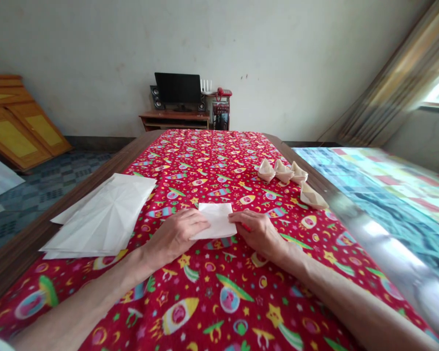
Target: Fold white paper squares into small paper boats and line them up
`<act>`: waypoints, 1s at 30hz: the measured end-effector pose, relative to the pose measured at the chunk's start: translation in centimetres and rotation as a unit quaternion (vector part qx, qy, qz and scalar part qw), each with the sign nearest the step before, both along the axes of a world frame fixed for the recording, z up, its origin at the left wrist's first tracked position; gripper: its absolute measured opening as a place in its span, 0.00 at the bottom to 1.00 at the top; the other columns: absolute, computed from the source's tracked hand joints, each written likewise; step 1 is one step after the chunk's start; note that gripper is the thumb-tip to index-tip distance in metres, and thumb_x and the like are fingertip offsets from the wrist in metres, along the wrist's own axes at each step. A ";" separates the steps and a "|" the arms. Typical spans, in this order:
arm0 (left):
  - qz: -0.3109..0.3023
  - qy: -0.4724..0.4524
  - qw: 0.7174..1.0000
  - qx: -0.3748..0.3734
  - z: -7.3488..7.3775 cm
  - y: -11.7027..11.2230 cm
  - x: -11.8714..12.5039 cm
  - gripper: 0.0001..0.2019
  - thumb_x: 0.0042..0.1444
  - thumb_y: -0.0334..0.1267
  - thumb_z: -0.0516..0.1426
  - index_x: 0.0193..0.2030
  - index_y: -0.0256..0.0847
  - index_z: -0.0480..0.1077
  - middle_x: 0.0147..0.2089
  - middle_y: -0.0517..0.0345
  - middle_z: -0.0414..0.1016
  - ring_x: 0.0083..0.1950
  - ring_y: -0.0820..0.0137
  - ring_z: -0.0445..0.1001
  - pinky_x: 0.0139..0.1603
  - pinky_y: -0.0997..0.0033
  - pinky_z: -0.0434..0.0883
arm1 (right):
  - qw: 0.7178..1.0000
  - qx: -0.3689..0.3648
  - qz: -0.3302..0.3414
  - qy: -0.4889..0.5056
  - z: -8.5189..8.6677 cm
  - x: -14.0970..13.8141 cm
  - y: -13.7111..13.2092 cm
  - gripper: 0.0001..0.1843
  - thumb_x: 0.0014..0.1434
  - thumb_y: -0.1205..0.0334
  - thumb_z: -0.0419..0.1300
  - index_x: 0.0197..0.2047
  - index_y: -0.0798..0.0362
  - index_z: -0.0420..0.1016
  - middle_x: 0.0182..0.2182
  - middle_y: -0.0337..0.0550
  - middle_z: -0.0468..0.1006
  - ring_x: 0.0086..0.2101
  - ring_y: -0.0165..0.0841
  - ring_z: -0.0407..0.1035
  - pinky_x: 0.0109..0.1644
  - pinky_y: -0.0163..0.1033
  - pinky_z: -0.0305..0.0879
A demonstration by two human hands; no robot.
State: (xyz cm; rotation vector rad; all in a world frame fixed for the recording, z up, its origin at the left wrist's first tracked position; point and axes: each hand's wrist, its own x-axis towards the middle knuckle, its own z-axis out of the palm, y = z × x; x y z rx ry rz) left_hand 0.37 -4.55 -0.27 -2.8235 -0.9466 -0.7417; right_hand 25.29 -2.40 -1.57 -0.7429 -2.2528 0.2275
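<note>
A small folded sheet of white paper (216, 222) is held just above or on the red patterned cloth, between my two hands. My left hand (181, 226) grips its left edge, the fingers curled and pressed together over the near corner. At the right edge my right hand (254, 226) pinches the paper between thumb and fingers. To the left lies a stack of larger white paper sheets (106, 214) with crease lines fanning from the middle. Several folded paper pieces (283, 171) stand at the right side of the cloth, one of them nearer to me than the others.
The red cloth (219, 278) covers a long wooden table (106, 178). Beyond it stand a monitor (178, 88), speakers and a red telephone (224, 91) on small desks. A wooden cabinet (22, 126) is at the left, a bed with a patterned cover (388, 195) at the right.
</note>
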 end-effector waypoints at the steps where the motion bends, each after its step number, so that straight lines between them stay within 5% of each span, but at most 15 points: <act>1: 0.001 -0.007 1.000 -0.003 0.1 -0.3 0.2 0.09 0.62 0.31 0.51 0.44 0.38 0.72 0.42 0.55 0.76 0.46 0.67 0.71 0.48 0.65 0.70 | 1.000 -0.006 0.004 -0.017 0.0 0.1 -0.1 0.10 0.58 0.73 0.52 0.40 0.54 0.72 0.37 0.45 0.78 0.36 0.31 0.73 0.41 0.33 0.69; 7: 0.033 -0.049 0.997 -0.044 -0.7 -1.5 0.5 0.07 0.61 0.32 0.53 0.39 0.39 0.74 0.37 0.56 0.75 0.41 0.68 0.70 0.42 0.69 0.69 | 0.989 -0.026 -0.005 -0.147 0.7 0.4 -1.0 0.10 0.56 0.73 0.54 0.38 0.56 0.75 0.36 0.47 0.75 0.36 0.33 0.69 0.38 0.35 0.64; 15: 0.132 -0.155 0.965 -0.168 -1.9 -0.7 0.2 0.08 0.58 0.35 0.56 0.33 0.38 0.75 0.33 0.57 0.72 0.34 0.72 0.72 0.36 0.74 0.68 | 0.985 -0.139 -0.051 -0.087 1.0 0.0 -0.9 0.10 0.61 0.62 0.55 0.32 0.54 0.75 0.27 0.39 0.72 0.26 0.26 0.64 0.29 0.30 0.55; 22: 0.212 -0.126 0.951 -0.186 -1.4 -0.4 0.2 0.16 0.60 0.41 0.54 0.24 0.37 0.70 0.28 0.58 0.69 0.29 0.73 0.69 0.32 0.74 0.63 | 0.965 -0.158 -0.161 -0.134 0.8 -1.1 -0.2 0.18 0.63 0.57 0.52 0.23 0.53 0.70 0.20 0.36 0.70 0.21 0.25 0.60 0.28 0.32 0.50; 30: 0.334 -0.026 0.927 -0.168 -0.2 -0.7 1.0 0.16 0.59 0.46 0.54 0.24 0.40 0.68 0.29 0.61 0.70 0.28 0.74 0.67 0.29 0.73 0.56 | 0.935 -0.134 -0.255 -0.206 1.2 -2.2 -0.2 0.17 0.61 0.52 0.53 0.27 0.51 0.74 0.22 0.39 0.75 0.26 0.29 0.68 0.29 0.34 0.49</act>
